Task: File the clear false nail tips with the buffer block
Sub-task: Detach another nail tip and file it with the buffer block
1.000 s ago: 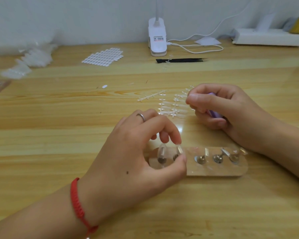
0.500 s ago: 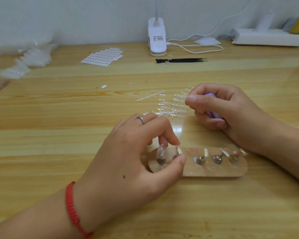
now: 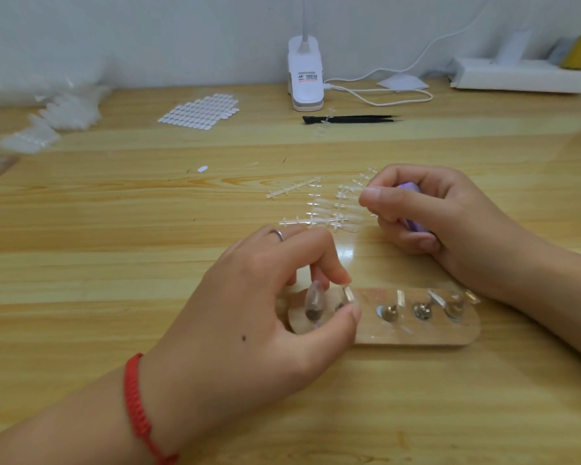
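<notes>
A clear acrylic holder (image 3: 416, 332) with a row of metal pegs lies on the wooden table in front of me. One clear false nail tip (image 3: 314, 297) stands on its leftmost peg. My left hand (image 3: 249, 313) reaches over the holder's left end, and its thumb and index finger pinch the small tab on top of the second peg (image 3: 348, 294). My right hand (image 3: 450, 223) rests on the table behind the holder, its fingers curled round the purple buffer block (image 3: 413, 226). Several clear nail tips on sprues (image 3: 329, 213) lie just left of that hand.
At the back stand a white clip lamp base (image 3: 305, 75) with its cable, black tweezers (image 3: 349, 119), a sheet of white oval stickers (image 3: 198, 111) and a white power strip (image 3: 524, 75). Bags of nail tips (image 3: 61, 112) lie at the far left.
My left hand has drawn back a little toward me, uncovering more of the nail tip on the leftmost peg. My right hand has stayed where it was, still holding the buffer block.
</notes>
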